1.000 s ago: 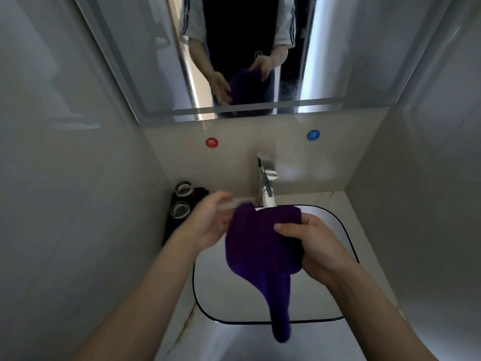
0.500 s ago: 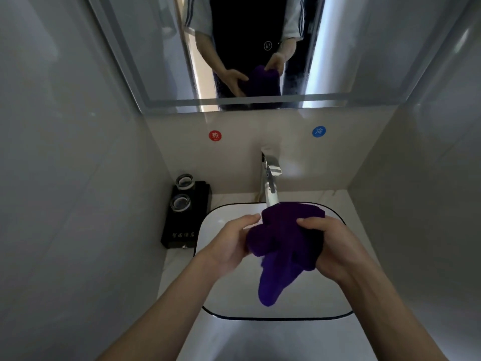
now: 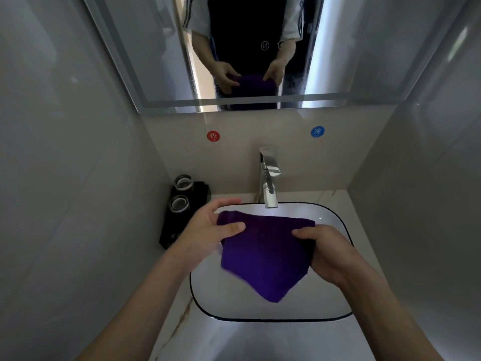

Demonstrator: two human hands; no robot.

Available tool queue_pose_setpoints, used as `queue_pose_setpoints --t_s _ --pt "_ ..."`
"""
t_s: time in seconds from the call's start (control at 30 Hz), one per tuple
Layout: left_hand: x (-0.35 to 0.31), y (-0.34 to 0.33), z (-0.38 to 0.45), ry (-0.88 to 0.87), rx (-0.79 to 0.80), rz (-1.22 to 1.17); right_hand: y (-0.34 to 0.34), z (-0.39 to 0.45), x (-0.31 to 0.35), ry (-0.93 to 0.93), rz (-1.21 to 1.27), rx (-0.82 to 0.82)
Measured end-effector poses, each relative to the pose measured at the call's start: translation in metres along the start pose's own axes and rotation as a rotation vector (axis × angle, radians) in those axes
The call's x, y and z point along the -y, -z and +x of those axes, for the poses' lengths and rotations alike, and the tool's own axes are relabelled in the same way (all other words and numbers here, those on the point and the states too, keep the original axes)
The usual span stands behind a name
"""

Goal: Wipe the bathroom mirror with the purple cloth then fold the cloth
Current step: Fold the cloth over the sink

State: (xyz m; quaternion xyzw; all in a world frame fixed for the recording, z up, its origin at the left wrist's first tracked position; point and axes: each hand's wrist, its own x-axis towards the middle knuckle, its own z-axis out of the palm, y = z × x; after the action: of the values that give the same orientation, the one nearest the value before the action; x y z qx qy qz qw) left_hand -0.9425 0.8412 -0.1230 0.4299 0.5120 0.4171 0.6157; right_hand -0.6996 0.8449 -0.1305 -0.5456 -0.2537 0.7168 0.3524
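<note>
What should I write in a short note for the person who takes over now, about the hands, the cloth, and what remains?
Left hand: pinches the upper left corner of the purple cloth.
Right hand: grips the cloth's right edge.
Cloth: spread between both hands above the white sink, a lower corner hanging down; it touches neither the sink nor the mirror.
Done: whether the mirror has been wiped cannot be told.
Left: fold the cloth; no neat fold shows yet.
</note>
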Motion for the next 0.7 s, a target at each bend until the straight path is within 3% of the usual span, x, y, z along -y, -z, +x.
queue_pose_setpoints --t_s 0.23,0.43,0.6,0.7 --pt "-0.007 0.017 -0.008 -0.068 -0.142 0.418 -0.023 0.015 -0.014 0.095 -0.508 0.022" --pt "0.001 0.040 -0.027 -0.073 -0.281 0.449 -0.055 0.021 -0.019 0.124 -0.938 0.103" --pt "0.000 0.071 -0.045 0.022 -0.342 0.454 -0.083 0.029 -0.031 0.197 -0.979 -0.001" --pt "0.000 0.090 -0.051 0.088 -0.336 0.613 -0.092 0.033 -0.041 0.311 -1.039 0.006"
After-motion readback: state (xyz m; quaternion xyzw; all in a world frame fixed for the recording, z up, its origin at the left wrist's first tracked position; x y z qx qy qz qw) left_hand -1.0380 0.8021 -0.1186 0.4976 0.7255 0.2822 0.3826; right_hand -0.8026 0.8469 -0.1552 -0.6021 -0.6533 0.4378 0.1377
